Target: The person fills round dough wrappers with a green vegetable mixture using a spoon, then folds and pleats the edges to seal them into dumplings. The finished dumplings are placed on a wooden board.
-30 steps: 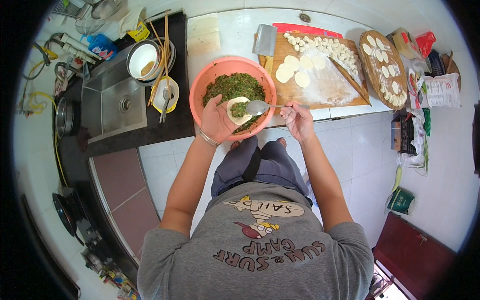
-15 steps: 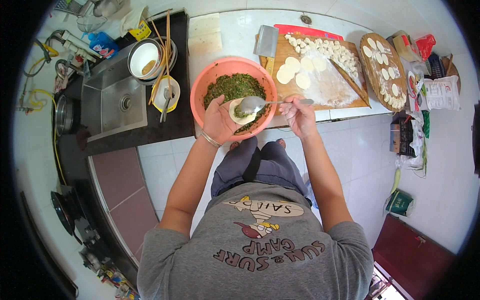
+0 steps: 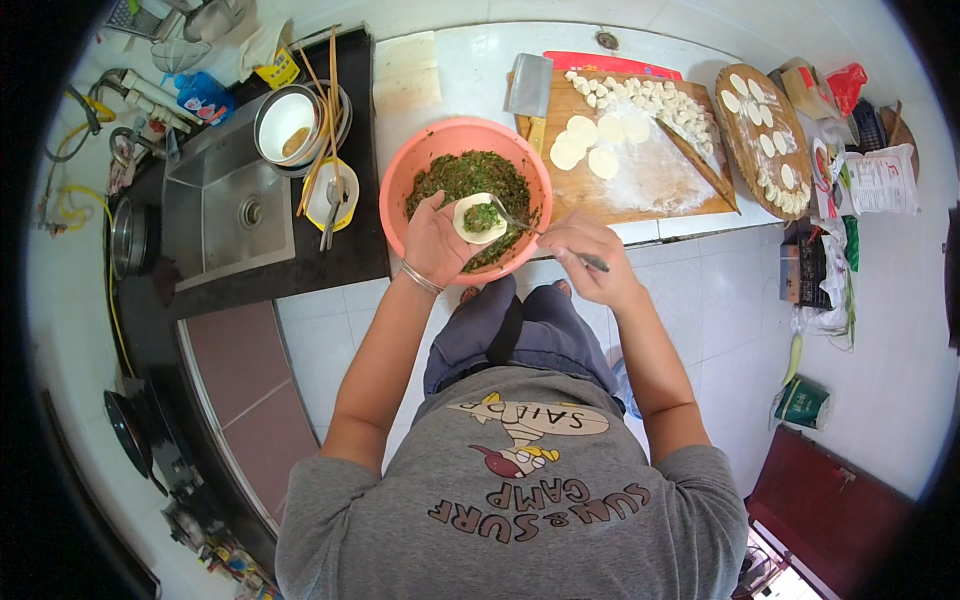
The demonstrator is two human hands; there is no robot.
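Left hand (image 3: 432,243) cupped, palm up, over near rim of pink bowl (image 3: 400,180), holding a round dumpling wrapper (image 3: 480,218) with a dab of green filling in its middle. Right hand (image 3: 585,255) closed around handle of a metal spoon (image 3: 520,222); spoon tip touches the filling on the wrapper. Bowl holds chopped green filling (image 3: 465,175) and sits on white surface (image 3: 460,80), just left of the wooden cutting board (image 3: 640,185). On the board: flat round wrappers (image 3: 590,150), small dough pieces (image 3: 650,100) at far side, flour, a cleaver (image 3: 528,88) at its left far corner. Round tray (image 3: 745,150) with finished dumplings right of the board. Sink (image 3: 225,205) well left, with steel bowls (image 3: 290,120) and chopsticks (image 3: 325,120) between sink and pink bowl.
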